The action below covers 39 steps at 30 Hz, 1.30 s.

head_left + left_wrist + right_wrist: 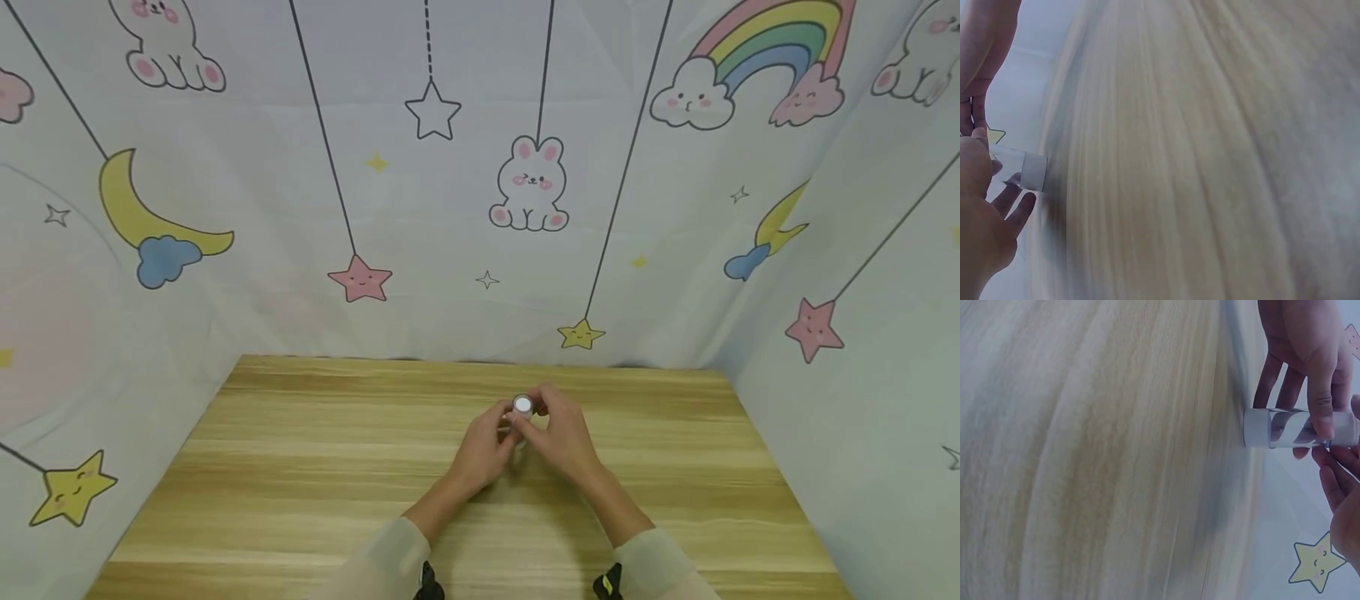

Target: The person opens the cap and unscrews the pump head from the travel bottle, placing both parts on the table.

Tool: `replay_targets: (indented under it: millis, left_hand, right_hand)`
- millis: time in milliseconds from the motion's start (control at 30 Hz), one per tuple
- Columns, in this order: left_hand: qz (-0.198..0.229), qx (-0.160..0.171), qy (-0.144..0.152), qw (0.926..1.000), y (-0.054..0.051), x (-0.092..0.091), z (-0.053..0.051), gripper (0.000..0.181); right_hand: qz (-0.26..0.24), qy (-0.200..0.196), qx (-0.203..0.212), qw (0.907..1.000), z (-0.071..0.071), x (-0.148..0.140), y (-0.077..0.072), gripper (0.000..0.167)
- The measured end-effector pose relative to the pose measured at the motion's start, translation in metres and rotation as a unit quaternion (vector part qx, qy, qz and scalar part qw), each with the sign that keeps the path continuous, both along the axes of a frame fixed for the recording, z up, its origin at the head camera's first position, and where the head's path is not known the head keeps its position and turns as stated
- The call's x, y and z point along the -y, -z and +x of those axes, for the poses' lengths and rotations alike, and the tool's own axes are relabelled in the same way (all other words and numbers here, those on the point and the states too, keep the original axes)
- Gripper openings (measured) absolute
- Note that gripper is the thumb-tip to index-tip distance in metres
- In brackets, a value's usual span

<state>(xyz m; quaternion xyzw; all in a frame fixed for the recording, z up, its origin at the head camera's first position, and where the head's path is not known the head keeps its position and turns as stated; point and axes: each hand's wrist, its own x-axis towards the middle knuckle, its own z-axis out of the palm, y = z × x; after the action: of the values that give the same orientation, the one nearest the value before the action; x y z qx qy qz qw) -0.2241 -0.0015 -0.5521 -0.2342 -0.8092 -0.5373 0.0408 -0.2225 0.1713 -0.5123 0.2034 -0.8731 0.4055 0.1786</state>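
Both hands meet around a small clear cylindrical bottle [522, 405], held upright near the back middle of the table. The bottle has a white base [1257, 428] and a whitish upper end. My left hand [482, 454] grips its body, the thumb lying along the clear side in the right wrist view. With thumb and fingers, my right hand [567, 433] pinches the bottle near its top. In the left wrist view the white base [1034, 172] shows beyond the left fingers. Whether the base touches the table cannot be told.
A wood-grain table [315, 467] lies under the hands. Pale cloth [450, 200] printed with stars, moons and rabbits hangs along its back and both sides. Dark straps [430, 581] show at the cuffs.
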Motion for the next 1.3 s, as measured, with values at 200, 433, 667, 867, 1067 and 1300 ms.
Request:
replay_targets:
  millis: [200, 433, 667, 867, 1067, 1300]
  left_hand:
    - [-0.010, -0.004, -0.006, 0.9999, -0.0010, 0.0002, 0.0011, 0.035]
    - [-0.012, -0.009, -0.010, 0.9998, -0.0002, -0.0012, -0.0006, 0.035]
    - [-0.013, -0.009, -0.010, 0.9998, -0.0015, -0.0015, -0.0004, 0.035]
    - [-0.014, -0.001, -0.011, 0.9998, -0.0040, -0.0003, 0.0015, 0.036]
    - [-0.018, 0.000, -0.010, 0.9998, -0.0044, -0.0005, 0.0009, 0.035]
    - [-0.019, 0.001, -0.009, 0.9998, -0.0033, 0.0002, -0.0002, 0.035]
  right_hand:
    - [-0.004, 0.002, 0.009, 0.9999, 0.0010, 0.0003, 0.0003, 0.027]
    - [-0.007, 0.010, 0.007, 0.9999, 0.0003, -0.0002, 0.0004, 0.027]
    - [-0.007, 0.005, -0.007, 0.9999, -0.0003, -0.0007, 0.0022, 0.027]
    - [-0.011, 0.001, -0.011, 0.9999, 0.0002, -0.0002, 0.0025, 0.027]
    - [-0.014, 0.004, -0.022, 0.9996, 0.0017, 0.0005, 0.0024, 0.026]
    - [-0.013, 0.006, -0.011, 0.9998, 0.0022, 0.0004, 0.0012, 0.026]
